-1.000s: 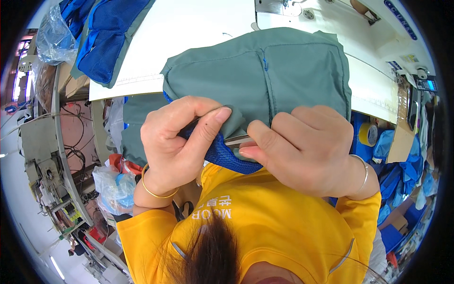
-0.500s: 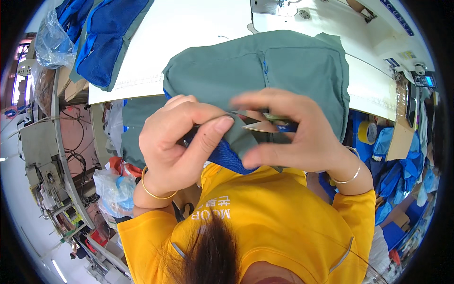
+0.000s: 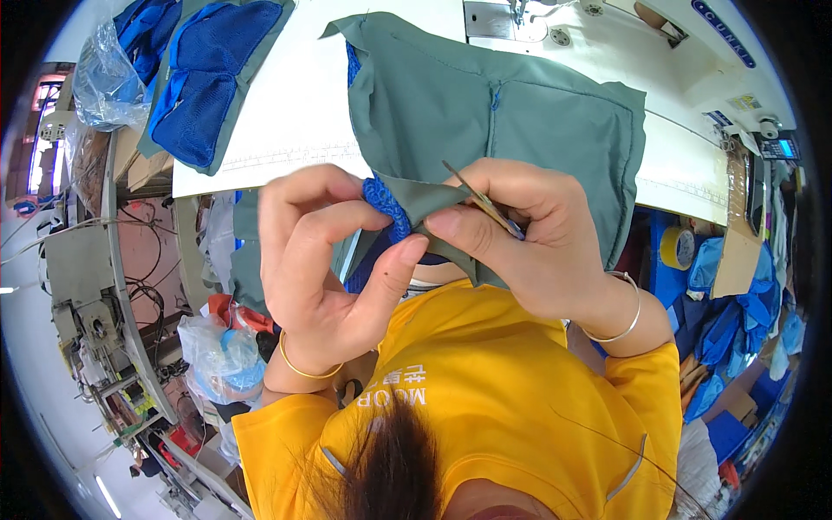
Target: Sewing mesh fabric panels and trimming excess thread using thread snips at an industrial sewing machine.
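A grey-green fabric piece (image 3: 425,108) with a stitched centre seam and blue mesh along one edge spreads over the table's near side and hangs down toward me. My left hand (image 3: 316,260) pinches its gathered blue mesh edge (image 3: 386,208) between thumb and fingers. Close beside it, my right hand (image 3: 537,238) grips the green fabric between thumb and forefinger. Tucked in that same hand is a pair of thread snips (image 3: 477,198), blades pointing up and left. A small blue thread tuft (image 3: 495,97) shows on the centre seam.
A sewing machine (image 3: 693,52) stands on the white table (image 3: 286,113), its needle area at the top. More blue and green pieces (image 3: 204,95) lie at the far left beside a plastic bag (image 3: 108,78). At the right are yellow tape (image 3: 676,247) and blue fabric (image 3: 719,316).
The fabric has been turned and lifted, its left end now higher on the table. My left hand has shifted onto the mesh edge. The snips have swung upright, and my right fingers have closed on the fabric.
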